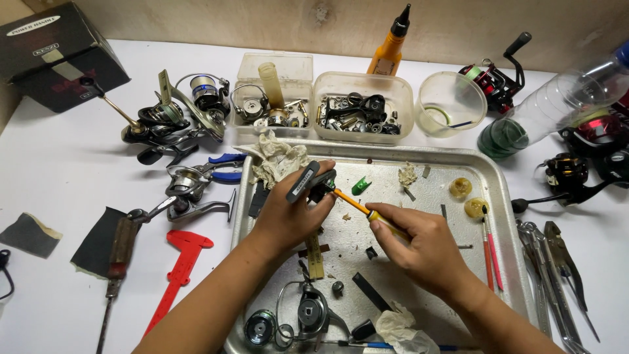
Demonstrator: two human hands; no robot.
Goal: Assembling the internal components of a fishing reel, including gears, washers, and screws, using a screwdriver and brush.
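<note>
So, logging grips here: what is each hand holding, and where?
Left hand grips a dark reel part around its body; right hand holds a yellow screwdriver by its handle.

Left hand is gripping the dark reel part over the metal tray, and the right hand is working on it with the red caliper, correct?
Not quite. In the head view the right hand holds a yellow-handled screwdriver, tip at the dark reel part, not the red caliper, which lies on the table left of the metal tray. The left hand does grip the part over the tray.
</note>
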